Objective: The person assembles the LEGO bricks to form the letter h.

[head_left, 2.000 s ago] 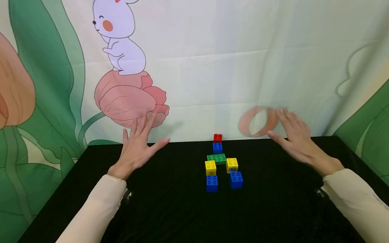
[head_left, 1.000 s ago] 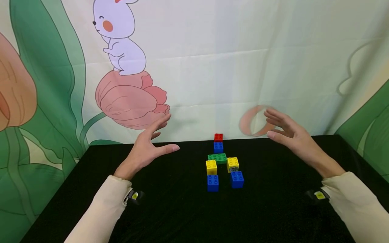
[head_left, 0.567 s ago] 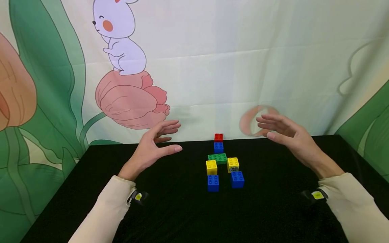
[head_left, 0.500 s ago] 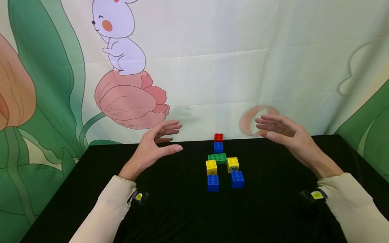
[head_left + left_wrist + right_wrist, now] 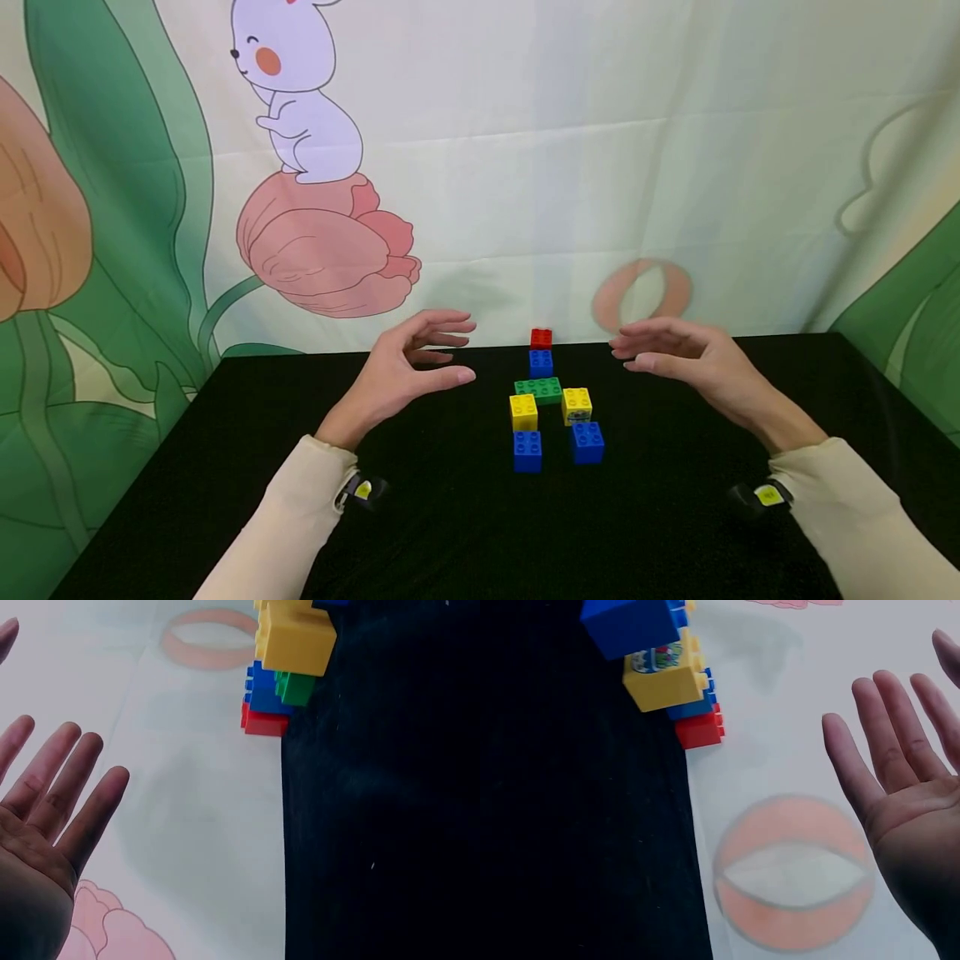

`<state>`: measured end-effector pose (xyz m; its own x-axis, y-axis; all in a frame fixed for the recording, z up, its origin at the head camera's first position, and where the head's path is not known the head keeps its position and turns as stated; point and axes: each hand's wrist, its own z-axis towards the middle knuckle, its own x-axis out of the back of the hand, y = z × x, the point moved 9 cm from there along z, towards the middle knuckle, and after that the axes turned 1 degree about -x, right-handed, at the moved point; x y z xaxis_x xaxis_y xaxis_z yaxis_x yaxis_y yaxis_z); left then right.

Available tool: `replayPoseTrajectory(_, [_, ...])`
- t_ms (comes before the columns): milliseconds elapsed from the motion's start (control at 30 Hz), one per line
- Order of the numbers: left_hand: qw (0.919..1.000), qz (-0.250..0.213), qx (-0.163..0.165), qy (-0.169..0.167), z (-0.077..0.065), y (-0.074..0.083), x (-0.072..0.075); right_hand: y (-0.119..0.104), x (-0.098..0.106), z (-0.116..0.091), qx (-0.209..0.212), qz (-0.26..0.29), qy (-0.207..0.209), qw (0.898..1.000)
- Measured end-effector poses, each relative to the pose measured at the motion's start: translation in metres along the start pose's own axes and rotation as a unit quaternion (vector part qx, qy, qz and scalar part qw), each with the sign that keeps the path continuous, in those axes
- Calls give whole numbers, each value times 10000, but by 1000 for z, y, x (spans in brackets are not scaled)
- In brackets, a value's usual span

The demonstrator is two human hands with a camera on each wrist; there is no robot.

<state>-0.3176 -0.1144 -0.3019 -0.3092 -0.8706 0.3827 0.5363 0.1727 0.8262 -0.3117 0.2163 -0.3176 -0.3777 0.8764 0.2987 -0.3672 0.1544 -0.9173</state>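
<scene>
My left hand [image 5: 397, 375] hovers over the left side of the black-covered table, fingers relaxed and thumb apart, holding nothing. Opposite it, my right hand [image 5: 701, 358] is held up the same way. Between them stand toy building bricks, studs up. From the back come a red brick [image 5: 541, 338], a blue brick [image 5: 540, 363] and a longer green brick [image 5: 537, 390]. Nearer me are a left yellow brick [image 5: 523, 412] and a right yellow brick [image 5: 577, 407] with a printed front. In front sit a left blue brick [image 5: 527, 451] and a right blue brick [image 5: 587, 442]. Neither hand touches any brick.
Behind the black table [image 5: 450, 517] hangs a pale cloth [image 5: 480, 167] printed with a rabbit, pink flower and green leaves. The red brick stands near the table's back edge. Each wrist carries a small camera, the left wrist camera [image 5: 362, 489] and the right wrist camera [image 5: 767, 495].
Both hands have turned from spread, palms down, to palms facing each other. They have come inward and, lately, lower toward the bricks. The bricks have not moved.
</scene>
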Motion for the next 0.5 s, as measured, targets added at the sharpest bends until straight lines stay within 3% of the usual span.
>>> replayPoseTrajectory(500, [9995,-154,0,-260,2,-2,-28,23,-19,-3,-322,-9,-275,9991])
